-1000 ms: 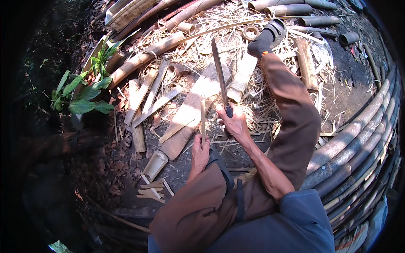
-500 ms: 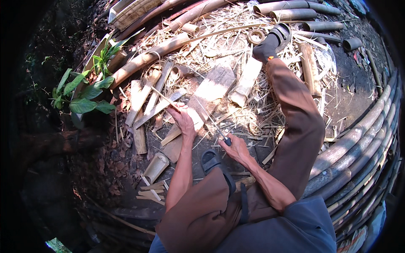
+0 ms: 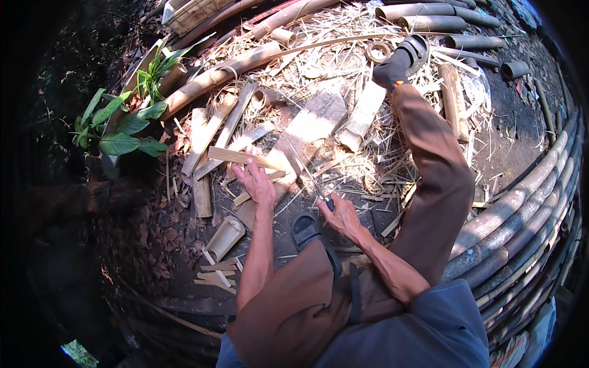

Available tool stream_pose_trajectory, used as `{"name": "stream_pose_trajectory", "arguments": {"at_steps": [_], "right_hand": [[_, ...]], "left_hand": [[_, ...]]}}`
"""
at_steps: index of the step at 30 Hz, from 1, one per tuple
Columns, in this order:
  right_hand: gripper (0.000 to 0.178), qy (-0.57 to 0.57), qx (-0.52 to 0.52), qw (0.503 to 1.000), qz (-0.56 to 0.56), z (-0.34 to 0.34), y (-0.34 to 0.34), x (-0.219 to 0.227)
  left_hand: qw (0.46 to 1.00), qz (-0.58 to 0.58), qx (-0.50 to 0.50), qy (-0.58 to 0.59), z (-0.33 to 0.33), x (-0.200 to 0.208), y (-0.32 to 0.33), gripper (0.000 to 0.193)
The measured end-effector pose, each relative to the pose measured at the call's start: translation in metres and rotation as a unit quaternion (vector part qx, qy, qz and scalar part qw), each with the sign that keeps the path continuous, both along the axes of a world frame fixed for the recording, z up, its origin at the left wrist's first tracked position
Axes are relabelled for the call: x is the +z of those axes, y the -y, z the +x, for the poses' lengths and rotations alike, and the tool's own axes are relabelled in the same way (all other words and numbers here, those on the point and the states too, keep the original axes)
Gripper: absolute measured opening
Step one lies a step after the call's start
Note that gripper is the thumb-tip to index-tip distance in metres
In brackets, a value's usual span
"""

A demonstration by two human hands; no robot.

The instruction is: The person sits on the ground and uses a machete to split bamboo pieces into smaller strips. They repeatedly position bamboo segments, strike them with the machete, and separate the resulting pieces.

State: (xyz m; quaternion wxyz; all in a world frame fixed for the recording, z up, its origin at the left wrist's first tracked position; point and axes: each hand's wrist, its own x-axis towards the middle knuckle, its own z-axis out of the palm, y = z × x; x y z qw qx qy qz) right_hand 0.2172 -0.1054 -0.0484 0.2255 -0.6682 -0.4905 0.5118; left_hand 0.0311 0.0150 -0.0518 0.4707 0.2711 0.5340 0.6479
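My left hand (image 3: 257, 185) grips a flat split-bamboo slat (image 3: 228, 155), thumb and fingers about its lower side, its broad face turned up. The slat lies crosswise over the near end of a worn wooden board (image 3: 317, 118). In my right hand (image 3: 342, 216) is a knife (image 3: 311, 176) with a dark handle and a long thin blade. The fingers are wrapped round the handle, and the blade slants up and to the left, its tip just right of the slat. Blade and slat look apart.
Bamboo shavings (image 3: 319, 58) cover the ground beyond the board. Split pieces (image 3: 211, 132) lie at left, a short half-round (image 3: 225, 238) nearer. Long poles (image 3: 491, 221) curve along the right. My outstretched leg (image 3: 432, 159) and sandalled foot (image 3: 307, 230) flank the work spot. A leafy plant (image 3: 119, 142) grows at left.
The slat in my left hand has turned from edge-on to broad face up and now lies more crosswise. My right hand with the knife has barely moved.
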Motion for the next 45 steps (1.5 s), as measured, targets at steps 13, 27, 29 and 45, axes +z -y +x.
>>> {"name": "stream_pose_trajectory", "arguments": {"at_steps": [13,27,29,45], "right_hand": [[0.044,-0.048,0.075,0.994,0.063,-0.026,0.004,0.010],[0.047,-0.051,0.018,0.998,0.019,-0.035,-0.015,-0.024],[0.050,-0.016,0.018,0.999,0.036,-0.022,-0.030,-0.039],[0.054,-0.051,0.019,0.998,-0.019,-0.019,-0.017,-0.046]], "left_hand": [[0.978,-0.098,0.034,-0.183,-0.045,0.029,0.039,0.052],[0.968,-0.109,0.003,-0.225,-0.026,0.047,0.030,0.055],[0.972,-0.090,-0.005,-0.215,-0.029,0.045,0.028,0.055],[0.888,-0.124,-0.075,-0.438,-0.019,-0.061,0.001,0.042]]}}
